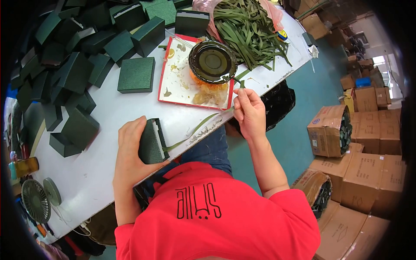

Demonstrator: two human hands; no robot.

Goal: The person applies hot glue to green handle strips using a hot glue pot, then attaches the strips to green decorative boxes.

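Note:
My left hand is wrapped round a small dark green box at the table's front edge, thumb below and fingers above. A flat green ribbon runs from the box's side along the table edge to my right hand. That hand is closed in a pinch, with a short dark green end showing above its fingertips, close to the pot's rim. The round dark pot holds a brownish liquid and has amber crust round its base. Under it lies a stained white tray with a red rim.
Many green boxes are heaped at the left, one lying apart. Loose green ribbons form a pile behind the pot. A small fan stands at lower left. Cardboard cartons are stacked on the floor at right.

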